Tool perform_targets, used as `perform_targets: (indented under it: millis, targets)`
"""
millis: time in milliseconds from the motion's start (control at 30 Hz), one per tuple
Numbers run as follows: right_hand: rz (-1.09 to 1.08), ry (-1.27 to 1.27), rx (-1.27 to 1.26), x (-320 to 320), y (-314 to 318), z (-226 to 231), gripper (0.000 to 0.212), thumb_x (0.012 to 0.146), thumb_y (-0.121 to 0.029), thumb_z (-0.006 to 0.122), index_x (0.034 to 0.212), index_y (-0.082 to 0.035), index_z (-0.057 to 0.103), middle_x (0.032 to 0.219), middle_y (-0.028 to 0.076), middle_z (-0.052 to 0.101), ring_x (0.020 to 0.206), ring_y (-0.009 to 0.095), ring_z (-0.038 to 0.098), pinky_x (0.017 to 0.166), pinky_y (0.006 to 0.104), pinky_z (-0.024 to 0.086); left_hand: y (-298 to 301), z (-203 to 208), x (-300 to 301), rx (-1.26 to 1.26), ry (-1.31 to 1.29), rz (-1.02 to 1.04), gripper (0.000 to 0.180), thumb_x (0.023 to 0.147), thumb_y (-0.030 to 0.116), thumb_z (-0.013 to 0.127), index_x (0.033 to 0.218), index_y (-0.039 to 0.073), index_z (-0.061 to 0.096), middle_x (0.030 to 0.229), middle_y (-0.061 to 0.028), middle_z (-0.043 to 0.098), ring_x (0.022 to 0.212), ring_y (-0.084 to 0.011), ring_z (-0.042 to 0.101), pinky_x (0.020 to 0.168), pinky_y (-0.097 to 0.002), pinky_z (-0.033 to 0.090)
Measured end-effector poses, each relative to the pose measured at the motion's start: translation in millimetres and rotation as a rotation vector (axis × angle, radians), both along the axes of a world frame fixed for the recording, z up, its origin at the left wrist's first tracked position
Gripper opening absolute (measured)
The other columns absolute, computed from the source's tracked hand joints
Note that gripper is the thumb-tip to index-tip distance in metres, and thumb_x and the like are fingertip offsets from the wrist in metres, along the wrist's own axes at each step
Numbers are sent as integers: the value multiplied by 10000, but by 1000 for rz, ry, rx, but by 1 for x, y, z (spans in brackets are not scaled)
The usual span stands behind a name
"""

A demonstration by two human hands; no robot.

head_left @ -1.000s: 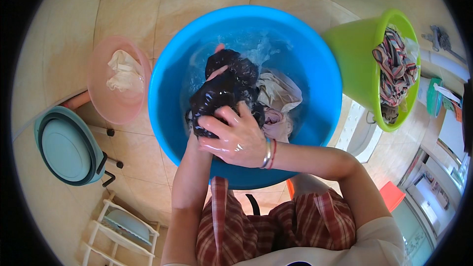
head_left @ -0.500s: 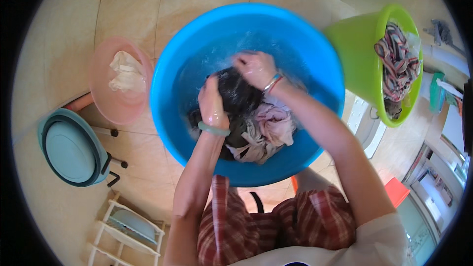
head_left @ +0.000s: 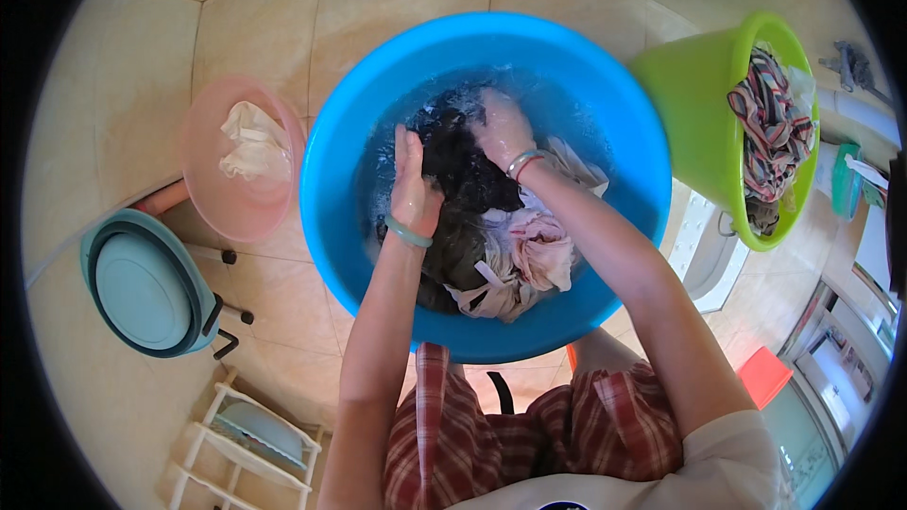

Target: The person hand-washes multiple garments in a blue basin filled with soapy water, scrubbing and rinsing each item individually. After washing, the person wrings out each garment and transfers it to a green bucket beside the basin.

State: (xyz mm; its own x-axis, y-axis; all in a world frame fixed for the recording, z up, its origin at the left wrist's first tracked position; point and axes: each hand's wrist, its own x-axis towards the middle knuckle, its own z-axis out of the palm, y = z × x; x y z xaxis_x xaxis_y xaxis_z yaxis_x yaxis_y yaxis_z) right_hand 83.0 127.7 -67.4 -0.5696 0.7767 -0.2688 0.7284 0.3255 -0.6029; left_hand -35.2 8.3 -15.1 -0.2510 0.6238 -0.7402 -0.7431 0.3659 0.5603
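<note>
A wide blue basin (head_left: 326, 236) holds water and wet laundry in front of me. Black cloth (head_left: 463, 165) lies in the water between my two hands. My left hand (head_left: 414, 179), a pale green bangle at its wrist, stands on edge beside the black cloth with its fingers stretched out. On the far right side of the cloth rests my right hand (head_left: 505, 127), its fingers apart and their tips partly under water. Nearer me lie a pale pink garment (head_left: 540, 250) and a dark olive cloth (head_left: 455, 250), heaped in the basin.
To the left, a pink basin (head_left: 203, 175) holds a cream cloth (head_left: 255, 140). A grey-green folding basin (head_left: 142, 288) and a white rack (head_left: 203, 434) stand nearer. At right, a tilted green bucket (head_left: 694, 104) contains striped clothes (head_left: 775, 118).
My left hand has come away from the black cloth and straightened its fingers. My right hand has opened and dipped lower beside the cloth, which has spread out in the water.
</note>
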Motion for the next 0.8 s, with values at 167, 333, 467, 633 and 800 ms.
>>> perform_targets:
  millis: [167,333,467,633,800]
  targets:
    - [331,359,181,-12,-59,125,186,781,-274,718,836,-134,609,871,52,505,831,257,578,655,346,512,5,1,-19,201,-437,102,555,987,433,513,1402,71,448,1411,-98,492,1257,-249,485,1072,-427,382]
    - [548,473,276,-4,-81,164,87,715,-219,645,747,-139,631,908,18,505,916,195,497,653,301,462,20,58,2,386,-314,115,522,957,191,556,1450,121,398,1351,-136,526,1168,-273,561,1005,-416,456]
    - [510,519,339,-28,-92,163,194,741,-311,728,727,-158,609,847,10,467,811,186,503,554,295,451,10,28,-14,271,-672,76,453,962,399,595,1253,53,580,1100,-78,659,977,-188,629,847,-348,533]
    - [358,642,400,-37,-79,147,232,741,-279,744,686,-148,561,788,13,486,679,168,553,475,294,454,13,42,-12,281,-662,124,327,985,403,559,1092,97,599,911,-32,632,868,-146,612,761,-309,514]
    - [233,759,186,-37,-58,116,171,777,-189,713,705,-100,585,761,71,625,634,262,628,516,362,498,-16,31,3,374,-65,311,203,944,232,592,1043,61,637,874,-37,636,820,-151,608,748,-316,497]
